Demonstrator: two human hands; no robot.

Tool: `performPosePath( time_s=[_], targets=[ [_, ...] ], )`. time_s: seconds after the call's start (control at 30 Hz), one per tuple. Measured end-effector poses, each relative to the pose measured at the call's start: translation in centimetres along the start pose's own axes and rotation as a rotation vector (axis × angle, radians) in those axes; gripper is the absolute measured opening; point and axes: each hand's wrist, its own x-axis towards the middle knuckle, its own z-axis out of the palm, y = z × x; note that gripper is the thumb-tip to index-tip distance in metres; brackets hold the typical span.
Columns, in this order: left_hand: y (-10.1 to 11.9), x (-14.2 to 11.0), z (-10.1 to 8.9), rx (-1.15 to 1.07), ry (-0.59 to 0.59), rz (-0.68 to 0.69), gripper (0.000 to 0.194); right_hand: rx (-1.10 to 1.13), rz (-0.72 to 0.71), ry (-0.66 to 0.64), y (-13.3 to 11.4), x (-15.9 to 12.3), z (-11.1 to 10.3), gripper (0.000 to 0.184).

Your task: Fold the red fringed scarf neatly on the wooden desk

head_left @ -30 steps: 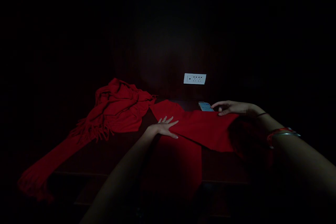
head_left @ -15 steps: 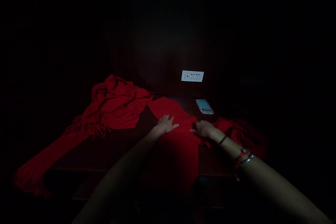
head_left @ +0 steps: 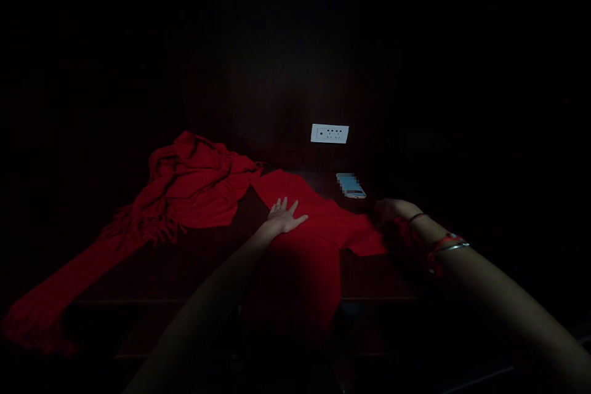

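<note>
A red scarf lies across a dark tabletop (head_left: 161, 277). Its flat stretch (head_left: 318, 209) runs from the middle toward the right, and a panel (head_left: 300, 271) hangs down over the front edge. My left hand (head_left: 281, 218) presses on the flat stretch with fingers spread. My right hand (head_left: 394, 210) is at the cloth's right end; its fingers are dim and blurred, so their grip is unclear. At left sits a crumpled heap of fringed red fabric (head_left: 198, 178), with a fringed strip (head_left: 69, 280) trailing to the lower left. Whether heap and flat stretch are one piece is unclear.
A phone (head_left: 351, 186) with a lit screen lies behind the cloth, near my right hand. A white wall socket (head_left: 329, 133) is on the dark wall at the back. Deep shadow covers the surroundings.
My right hand moved in from the right to the cloth near my left hand, then back out rightward. The right part of the cloth shifted. My left hand stayed on the cloth.
</note>
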Motion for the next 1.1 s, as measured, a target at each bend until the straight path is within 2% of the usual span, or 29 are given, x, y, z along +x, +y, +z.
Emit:
performPosePath(
  time_s=[0.1, 0.17, 0.23, 0.3, 0.37, 0.43, 0.53, 0.63, 0.7, 0.77, 0.83, 0.9, 0.97, 1.03, 1.1],
  targets=[
    [-0.2, 0.1, 0.2, -0.006, 0.017, 0.008, 0.083, 0.058, -0.02, -0.038, 0.7, -1.1, -2.4, 0.026],
    [-0.2, 0.2, 0.4, -0.007, 0.022, 0.006, 0.082, 0.189, -0.105, 0.028, 1.0, -2.3, -4.4, 0.032],
    [-0.3, 0.3, 0.5, -0.003, 0.031, 0.005, 0.081, 0.226, -0.167, 0.09, 1.4, -3.2, -6.2, 0.033],
    [-0.3, 0.3, 0.6, -0.001, 0.042, 0.012, 0.081, 0.056, -0.148, 0.094, 1.7, -3.4, -7.5, 0.029],
    [-0.3, 0.3, 0.6, -0.003, 0.041, 0.018, 0.081, -0.211, -0.081, 0.063, 1.9, -2.8, -7.7, 0.024],
    [-0.2, 0.2, 0.7, -0.006, 0.038, 0.015, 0.081, -0.401, -0.021, 0.042, 1.8, -2.0, -6.4, 0.021],
    [-0.2, 0.0, 0.6, -0.014, 0.051, 0.006, 0.083, -0.488, 0.023, 0.076, 0.7, -1.2, -2.8, 0.022],
    [-0.3, -0.2, 0.4, 0.005, 0.143, 0.013, 0.079, -0.554, 0.073, 0.258, -1.5, -1.0, 0.8, 0.027],
    [-0.4, -0.5, 0.2, 0.037, 0.262, 0.008, 0.07, -0.487, 0.011, 0.354, -3.6, -0.8, 2.4, 0.03],
    [-0.4, -0.6, 0.0, 0.07, 0.336, 0.012, 0.061, -0.341, -0.112, 0.365, -6.0, -0.4, 3.5, 0.032],
    [-0.4, -0.7, 0.0, 0.083, 0.268, 0.016, 0.057, -0.223, -0.157, 0.285, -8.2, 0.2, 4.3, 0.035],
    [-0.4, -0.7, 0.2, 0.076, 0.125, -0.006, 0.057, -0.187, -0.044, 0.152, -9.9, 1.0, 4.9, 0.04],
    [-0.3, -0.6, 0.4, 0.062, 0.035, -0.071, 0.063, -0.175, 0.105, 0.057, -11.0, 2.1, 5.3, 0.043],
    [-0.2, -0.5, 0.5, 0.057, 0.012, -0.12, 0.068, -0.105, 0.172, 0.058, -11.4, 3.2, 5.3, 0.042],
    [0.0, -0.5, 0.5, 0.053, -0.003, -0.143, 0.069, 0.01, 0.199, 0.118, -11.4, 4.3, 5.1, 0.044]
  ],
)
